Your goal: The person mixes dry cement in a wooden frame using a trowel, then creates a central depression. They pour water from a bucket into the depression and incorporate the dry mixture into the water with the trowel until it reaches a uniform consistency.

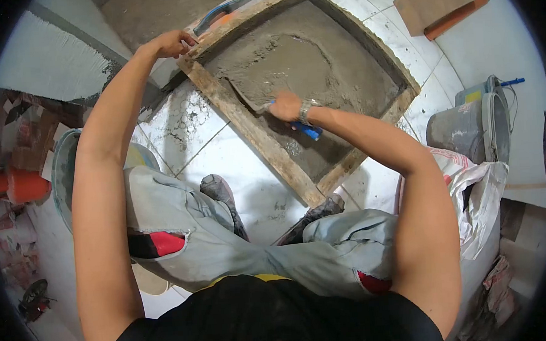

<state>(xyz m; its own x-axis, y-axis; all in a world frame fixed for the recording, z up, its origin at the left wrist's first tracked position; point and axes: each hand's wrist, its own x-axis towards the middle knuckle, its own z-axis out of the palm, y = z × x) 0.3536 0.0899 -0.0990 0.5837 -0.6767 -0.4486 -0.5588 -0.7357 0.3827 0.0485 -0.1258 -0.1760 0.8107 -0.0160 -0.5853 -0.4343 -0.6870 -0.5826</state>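
Observation:
My right hand [287, 106] is closed around the blue handle [308, 130] of a trowel. The trowel's metal blade [244, 96] lies at the inner left edge of a wooden frame [266, 151], against wet grey mortar [298, 64] that fills much of the frame. The mortar is rough and ridged in the middle and thinner toward the near corner. At the frame's left corner my left hand [174, 45] rests with its fingers apart, fingertips right at the wood and holding nothing.
A blue-handled float [224, 14] lies beyond the frame's left side. Grey buckets [459, 130] and a white sack [477, 187] stand to the right; another bucket [68, 166] is by my left leg. A brown box-like piece [440, 4] sits on the tiles at upper right.

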